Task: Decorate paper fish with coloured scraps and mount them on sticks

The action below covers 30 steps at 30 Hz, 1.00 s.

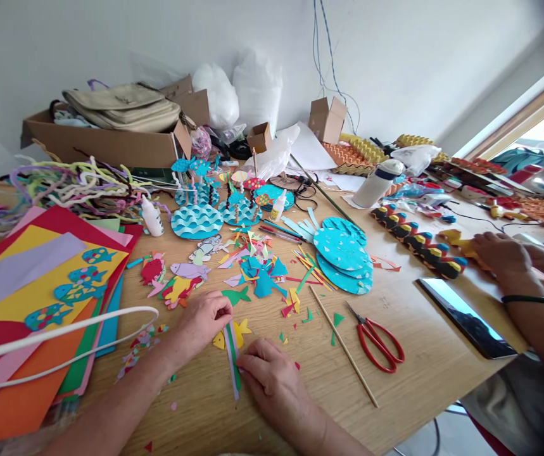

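My left hand (209,316) pinches the upper end of a narrow lilac paper strip (230,370) with a green strip (232,348) lying along it. Lower down, my right hand (272,373) has its thumb and fingers closed on the edge of the green strip. Partly behind the strips lies a yellow paper fish (240,330), and a green paper fish (237,296) rests just beyond my left fingertips. Red-handled scissors (380,342) lie to the right, blades apart, beside a thin wooden stick (342,345).
Coloured paper sheets (38,285) cover the left side, crossed by a white curved bar (86,322). Glue bottles (152,216), paper scraps (262,272) and blue discs (342,247) stand or lie farther back. At right are a tablet (464,316) and another person's hands (502,253).
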Each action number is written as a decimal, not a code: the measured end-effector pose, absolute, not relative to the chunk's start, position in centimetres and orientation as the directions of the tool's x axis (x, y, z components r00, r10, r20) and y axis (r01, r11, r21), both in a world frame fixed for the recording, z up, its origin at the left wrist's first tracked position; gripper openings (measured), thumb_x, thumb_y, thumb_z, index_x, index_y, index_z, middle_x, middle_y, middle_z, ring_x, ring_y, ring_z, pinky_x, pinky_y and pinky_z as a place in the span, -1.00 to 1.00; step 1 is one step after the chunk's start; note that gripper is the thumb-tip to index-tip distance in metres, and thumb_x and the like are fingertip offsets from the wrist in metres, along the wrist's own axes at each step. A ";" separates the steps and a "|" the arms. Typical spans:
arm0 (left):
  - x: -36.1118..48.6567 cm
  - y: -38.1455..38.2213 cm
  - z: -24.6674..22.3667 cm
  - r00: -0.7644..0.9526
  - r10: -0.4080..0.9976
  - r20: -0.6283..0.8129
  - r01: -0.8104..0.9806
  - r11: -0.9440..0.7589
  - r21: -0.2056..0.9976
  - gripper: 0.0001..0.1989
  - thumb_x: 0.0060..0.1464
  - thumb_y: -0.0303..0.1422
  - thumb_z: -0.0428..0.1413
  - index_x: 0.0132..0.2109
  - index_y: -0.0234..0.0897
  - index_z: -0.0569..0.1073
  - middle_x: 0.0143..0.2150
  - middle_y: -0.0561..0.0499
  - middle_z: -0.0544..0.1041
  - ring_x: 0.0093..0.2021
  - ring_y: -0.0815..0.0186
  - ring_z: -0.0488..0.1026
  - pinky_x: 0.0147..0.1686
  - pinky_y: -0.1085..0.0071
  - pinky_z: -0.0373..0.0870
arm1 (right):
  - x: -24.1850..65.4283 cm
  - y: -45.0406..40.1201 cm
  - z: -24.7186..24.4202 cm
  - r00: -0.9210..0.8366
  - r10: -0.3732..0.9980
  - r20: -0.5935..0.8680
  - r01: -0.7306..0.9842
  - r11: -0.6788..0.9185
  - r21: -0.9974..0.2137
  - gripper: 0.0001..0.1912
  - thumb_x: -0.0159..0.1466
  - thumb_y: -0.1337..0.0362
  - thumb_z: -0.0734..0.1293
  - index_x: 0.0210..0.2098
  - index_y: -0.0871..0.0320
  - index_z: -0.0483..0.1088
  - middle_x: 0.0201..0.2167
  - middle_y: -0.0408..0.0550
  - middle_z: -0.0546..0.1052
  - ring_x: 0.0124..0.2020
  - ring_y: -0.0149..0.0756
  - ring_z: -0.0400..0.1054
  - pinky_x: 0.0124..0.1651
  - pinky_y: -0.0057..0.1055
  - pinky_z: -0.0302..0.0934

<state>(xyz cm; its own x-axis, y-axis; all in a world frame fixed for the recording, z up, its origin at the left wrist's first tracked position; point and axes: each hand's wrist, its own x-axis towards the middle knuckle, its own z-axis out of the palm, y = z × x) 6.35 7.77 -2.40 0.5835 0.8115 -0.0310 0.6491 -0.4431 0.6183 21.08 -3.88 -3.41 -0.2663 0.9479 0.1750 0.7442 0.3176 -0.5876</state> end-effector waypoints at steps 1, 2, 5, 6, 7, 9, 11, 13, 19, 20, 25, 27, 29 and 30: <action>6.4 7.8 -2.4 0.581 0.813 -0.032 0.652 -0.441 0.617 -0.90 -0.09 -0.46 0.01 -0.51 -0.24 0.37 -0.48 0.08 0.38 -0.39 0.33 0.32 -0.40 0.45 0.18 | 21.1 -3.9 -3.4 -0.266 0.948 0.174 0.744 0.317 -0.588 -0.80 0.22 0.42 0.16 -0.36 0.14 0.41 -0.40 -0.09 0.39 -0.36 -0.41 0.25 -0.31 -0.55 0.12; 6.4 7.8 -2.4 0.580 0.814 -0.033 0.654 -0.440 0.615 -0.90 -0.10 -0.46 0.01 -0.51 -0.24 0.37 -0.48 0.08 0.38 -0.39 0.33 0.32 -0.39 0.45 0.18 | 21.1 -3.9 -3.4 -0.267 0.948 0.176 0.744 0.318 -0.588 -0.80 0.22 0.42 0.16 -0.35 0.14 0.41 -0.40 -0.09 0.39 -0.36 -0.41 0.25 -0.31 -0.55 0.12; 6.4 7.8 -2.5 0.577 0.816 -0.033 0.658 -0.440 0.611 -0.90 -0.10 -0.46 0.01 -0.51 -0.23 0.37 -0.48 0.08 0.38 -0.39 0.33 0.32 -0.40 0.45 0.18 | 21.1 -3.9 -3.3 -0.269 0.946 0.182 0.742 0.324 -0.587 -0.79 0.22 0.42 0.15 -0.34 0.13 0.41 -0.40 -0.09 0.39 -0.37 -0.41 0.25 -0.31 -0.55 0.13; 6.4 7.8 -2.5 0.576 0.817 -0.032 0.659 -0.440 0.610 -0.90 -0.09 -0.46 0.01 -0.51 -0.24 0.37 -0.48 0.08 0.38 -0.39 0.33 0.32 -0.40 0.45 0.18 | 21.1 -3.9 -3.3 -0.269 0.946 0.181 0.741 0.323 -0.589 -0.79 0.22 0.42 0.15 -0.34 0.13 0.41 -0.40 -0.09 0.40 -0.37 -0.41 0.25 -0.31 -0.55 0.13; 6.4 7.8 -2.5 0.576 0.817 -0.032 0.659 -0.441 0.609 -0.90 -0.09 -0.47 0.01 -0.51 -0.24 0.37 -0.48 0.08 0.38 -0.39 0.33 0.32 -0.40 0.45 0.18 | 21.1 -4.0 -3.2 -0.269 0.947 0.177 0.740 0.321 -0.591 -0.79 0.22 0.42 0.15 -0.34 0.13 0.41 -0.40 -0.09 0.40 -0.37 -0.41 0.25 -0.31 -0.55 0.14; 6.4 7.8 -2.5 0.576 0.817 -0.030 0.660 -0.442 0.608 -0.89 -0.09 -0.48 0.01 -0.51 -0.24 0.37 -0.47 0.08 0.38 -0.39 0.33 0.32 -0.39 0.44 0.18 | 21.0 -3.9 -3.1 -0.267 0.949 0.167 0.741 0.313 -0.595 -0.79 0.22 0.42 0.16 -0.34 0.14 0.42 -0.40 -0.08 0.40 -0.37 -0.40 0.26 -0.32 -0.55 0.14; 6.4 7.8 -2.5 0.577 0.817 -0.028 0.659 -0.445 0.606 -0.89 -0.08 -0.49 0.01 -0.50 -0.24 0.37 -0.47 0.08 0.37 -0.38 0.33 0.32 -0.39 0.44 0.18 | 21.1 -3.9 -3.0 -0.267 0.949 0.168 0.740 0.314 -0.595 -0.80 0.22 0.41 0.16 -0.36 0.14 0.42 -0.40 -0.08 0.40 -0.36 -0.39 0.26 -0.31 -0.54 0.15; 6.4 7.7 -2.6 0.578 0.815 -0.025 0.658 -0.448 0.605 -0.89 -0.08 -0.49 0.01 -0.50 -0.24 0.36 -0.47 0.08 0.37 -0.39 0.33 0.32 -0.39 0.44 0.17 | 21.1 -3.9 -3.0 -0.270 0.947 0.175 0.739 0.320 -0.593 -0.80 0.22 0.41 0.16 -0.36 0.14 0.41 -0.40 -0.08 0.41 -0.36 -0.40 0.26 -0.31 -0.54 0.15; 6.4 7.7 -2.6 0.583 0.812 -0.024 0.655 -0.453 0.604 -0.89 -0.08 -0.50 0.01 -0.50 -0.26 0.36 -0.47 0.07 0.37 -0.39 0.33 0.32 -0.41 0.45 0.17 | 21.1 -3.9 -3.1 -0.268 0.949 0.166 0.743 0.313 -0.591 -0.79 0.22 0.42 0.16 -0.35 0.14 0.42 -0.41 -0.08 0.40 -0.37 -0.40 0.26 -0.31 -0.55 0.14; 6.4 7.7 -2.6 0.584 0.811 -0.024 0.655 -0.454 0.604 -0.89 -0.08 -0.50 0.01 -0.50 -0.26 0.36 -0.47 0.07 0.37 -0.39 0.33 0.32 -0.41 0.45 0.17 | 21.1 -3.9 -3.1 -0.266 0.950 0.165 0.744 0.311 -0.591 -0.79 0.22 0.43 0.16 -0.36 0.15 0.42 -0.41 -0.08 0.40 -0.37 -0.40 0.25 -0.31 -0.55 0.14; 6.4 7.7 -2.6 0.584 0.811 -0.018 0.657 -0.460 0.597 -0.89 -0.07 -0.50 0.00 -0.49 -0.25 0.36 -0.47 0.07 0.37 -0.38 0.32 0.32 -0.39 0.44 0.18 | 21.0 -3.9 -3.1 -0.265 0.947 0.180 0.735 0.319 -0.598 -0.80 0.21 0.44 0.16 -0.35 0.15 0.42 -0.40 -0.07 0.41 -0.37 -0.39 0.25 -0.31 -0.54 0.14; 6.4 7.7 -2.6 0.585 0.811 -0.017 0.660 -0.464 0.591 -0.88 -0.06 -0.49 0.00 -0.50 -0.25 0.36 -0.46 0.07 0.38 -0.37 0.31 0.32 -0.39 0.43 0.18 | 21.0 -4.0 -3.1 -0.265 0.946 0.184 0.732 0.322 -0.600 -0.79 0.21 0.44 0.16 -0.34 0.15 0.42 -0.41 -0.07 0.41 -0.36 -0.40 0.25 -0.31 -0.54 0.14; 6.4 7.7 -2.6 0.588 0.809 -0.019 0.662 -0.467 0.586 -0.88 -0.06 -0.48 0.00 -0.50 -0.24 0.36 -0.46 0.07 0.38 -0.37 0.31 0.32 -0.38 0.43 0.18 | 21.0 -4.0 -3.2 -0.265 0.947 0.182 0.734 0.320 -0.599 -0.79 0.22 0.43 0.15 -0.33 0.14 0.41 -0.40 -0.08 0.40 -0.36 -0.40 0.25 -0.30 -0.54 0.13; 6.4 7.7 -2.6 0.589 0.808 -0.020 0.663 -0.469 0.584 -0.88 -0.06 -0.48 -0.01 -0.50 -0.24 0.36 -0.46 0.07 0.38 -0.36 0.31 0.32 -0.38 0.42 0.18 | 21.1 -4.0 -3.2 -0.265 0.948 0.179 0.735 0.318 -0.599 -0.79 0.22 0.42 0.15 -0.33 0.14 0.41 -0.40 -0.08 0.40 -0.36 -0.40 0.25 -0.30 -0.54 0.13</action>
